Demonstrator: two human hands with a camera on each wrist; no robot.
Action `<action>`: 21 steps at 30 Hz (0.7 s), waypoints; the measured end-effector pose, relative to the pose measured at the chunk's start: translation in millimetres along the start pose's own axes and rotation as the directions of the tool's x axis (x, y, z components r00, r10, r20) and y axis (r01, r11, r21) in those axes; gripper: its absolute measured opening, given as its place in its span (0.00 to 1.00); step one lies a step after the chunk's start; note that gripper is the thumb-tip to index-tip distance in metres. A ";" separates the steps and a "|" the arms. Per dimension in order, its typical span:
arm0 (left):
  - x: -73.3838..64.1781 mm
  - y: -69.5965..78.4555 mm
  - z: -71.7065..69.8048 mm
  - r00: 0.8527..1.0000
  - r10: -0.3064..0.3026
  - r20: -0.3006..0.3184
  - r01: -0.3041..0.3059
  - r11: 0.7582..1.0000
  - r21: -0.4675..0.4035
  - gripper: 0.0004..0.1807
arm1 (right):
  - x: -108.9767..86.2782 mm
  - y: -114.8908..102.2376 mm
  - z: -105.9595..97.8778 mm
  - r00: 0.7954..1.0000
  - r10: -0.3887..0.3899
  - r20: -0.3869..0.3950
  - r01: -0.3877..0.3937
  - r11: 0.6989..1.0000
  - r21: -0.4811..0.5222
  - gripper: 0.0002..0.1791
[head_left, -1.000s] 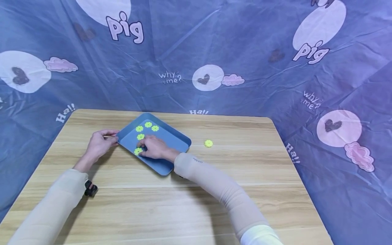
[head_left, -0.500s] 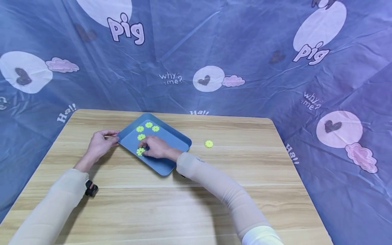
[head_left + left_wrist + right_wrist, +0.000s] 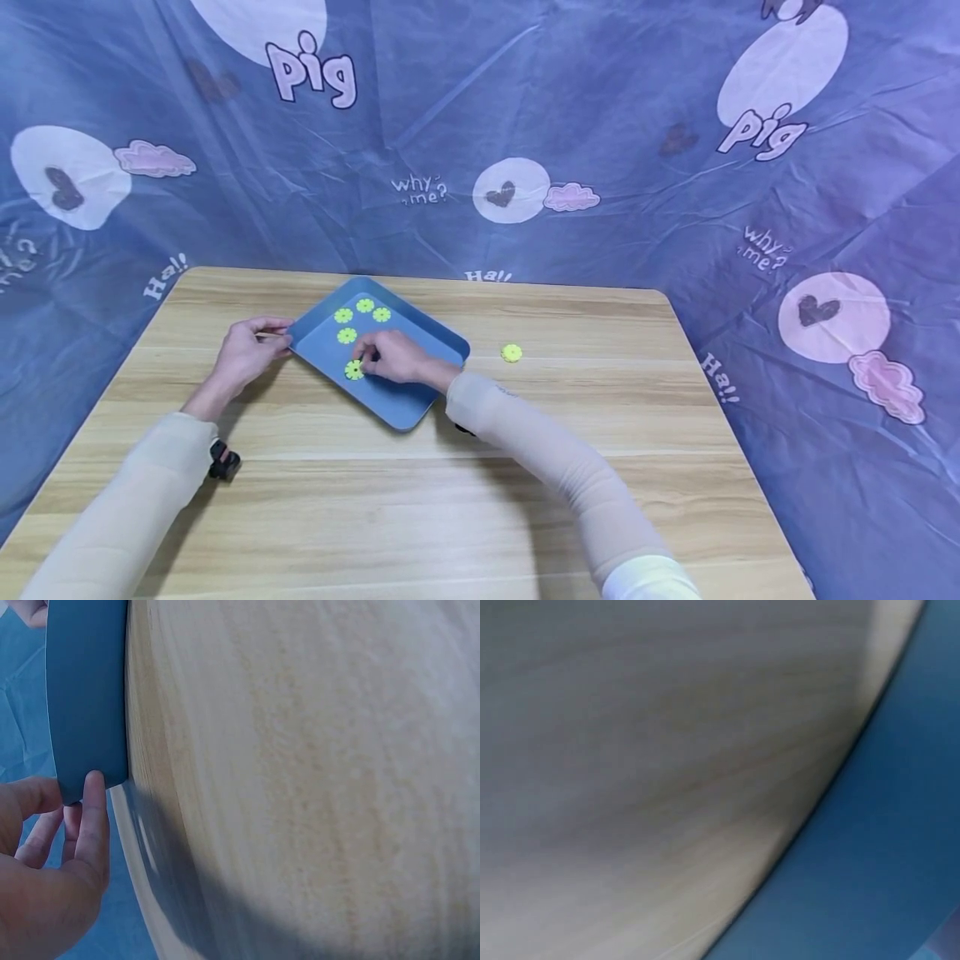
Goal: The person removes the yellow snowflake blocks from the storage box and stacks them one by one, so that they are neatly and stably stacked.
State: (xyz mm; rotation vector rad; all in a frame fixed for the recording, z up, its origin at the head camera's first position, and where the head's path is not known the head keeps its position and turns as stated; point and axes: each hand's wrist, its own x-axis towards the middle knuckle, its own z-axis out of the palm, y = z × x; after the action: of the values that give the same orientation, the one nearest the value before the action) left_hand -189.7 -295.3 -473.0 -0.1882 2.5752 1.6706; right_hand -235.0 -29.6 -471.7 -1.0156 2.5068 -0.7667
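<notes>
My left hand (image 3: 250,348) pinches the corner of a blue rectangular tray (image 3: 431,350) at its left end. In the left wrist view, the fingers (image 3: 94,817) and thumb come together at that corner of the tray (image 3: 86,697). Inside the tray, my right hand (image 3: 397,357) pinches the edge of a yellow-green notched disc (image 3: 353,370) with curled fingers. Several similar discs (image 3: 347,335) lie in a curved row towards the tray's far corner. The right wrist view shows the outer tray wall (image 3: 870,817), with the right hand out of sight.
One more yellow-green disc (image 3: 511,353) lies on the wooden table (image 3: 360,517), right of the tray. A blue printed cloth (image 3: 450,108) hangs behind the table and along its sides. The right forearm (image 3: 540,458) passes over the tray's near right side.
The right hand has moved right and slightly away, and the disc at its fingertips has shifted right across the tray floor. The left hand and tray have stayed in place.
</notes>
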 end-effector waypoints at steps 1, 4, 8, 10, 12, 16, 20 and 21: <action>-0.1 -0.4 -0.3 1.000 0.000 0.001 0.000 1.000 0.003 0.24 | -0.9 1.2 -0.9 1.000 -0.001 -0.006 0.001 1.000 0.014 0.09; -0.3 -0.9 -0.2 1.000 -0.001 0.002 0.001 1.000 -0.001 0.24 | -4.0 5.9 -3.4 1.000 0.003 -0.021 -0.001 0.998 0.067 0.09; -1.0 -1.5 1.0 1.000 -0.001 0.001 0.001 1.000 -0.012 0.24 | -9.7 11.2 -8.2 1.000 -0.001 -0.030 0.005 0.991 0.137 0.09; -1.8 -1.9 1.7 1.000 -0.001 -0.001 0.001 1.000 -0.012 0.23 | -13.8 12.6 -11.6 0.999 0.008 -0.038 -0.001 0.987 0.162 0.09; -2.5 -2.4 2.0 1.000 -0.003 -0.003 0.003 1.000 -0.013 0.23 | -17.8 13.6 -15.1 0.999 0.021 -0.045 -0.013 0.984 0.178 0.09; -4.1 -3.5 2.6 1.000 -0.006 -0.004 0.006 1.000 -0.016 0.23 | -25.9 16.2 -20.6 0.997 0.044 -0.070 -0.030 0.982 0.187 0.08; -6.1 -4.0 3.8 1.000 -0.006 -0.008 0.006 1.000 -0.028 0.23 | -34.3 19.7 -24.1 0.994 0.036 -0.101 -0.017 0.982 0.186 0.08; -6.7 -4.3 4.1 1.000 -0.005 -0.009 0.004 0.999 -0.032 0.23 | -36.5 20.5 -25.0 0.994 0.034 -0.108 -0.012 0.981 0.194 0.09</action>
State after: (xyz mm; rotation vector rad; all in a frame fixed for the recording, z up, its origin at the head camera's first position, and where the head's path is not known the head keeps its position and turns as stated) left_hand -182.5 -292.8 -477.7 -0.2039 2.5543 1.7142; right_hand -232.8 17.7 -460.2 -0.8982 2.4716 -1.0628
